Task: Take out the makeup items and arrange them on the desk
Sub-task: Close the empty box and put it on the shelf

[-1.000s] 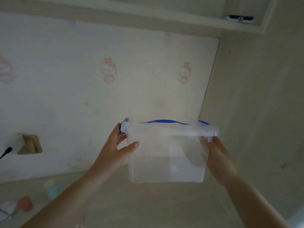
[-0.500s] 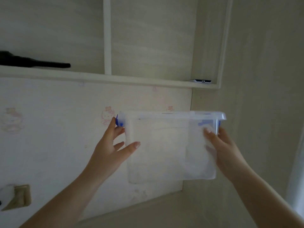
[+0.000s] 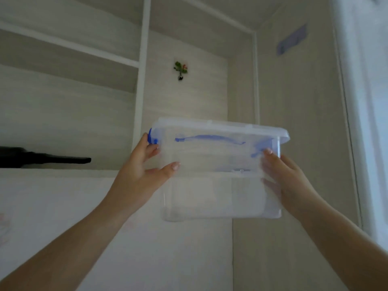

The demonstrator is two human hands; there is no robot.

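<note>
Head cam looks up at a clear box (image 3: pixel 218 175) held in the air between both hands, lid on, blue handle showing through it. Left hand (image 3: pixel 142 175) grips the left end, thumb curled across the front wall, fingertips up by the blue latch (image 3: pixel 151 138). Right hand (image 3: pixel 287 179) clamps the right end, fingers curled onto the wall. Compared with half a second ago, the box sits higher against the shelf unit (image 3: pixel 142 80), with a small plant sticker (image 3: pixel 180 69) now showing above it. Black thing (image 3: pixel 46 159) lies on the left shelf.
</note>
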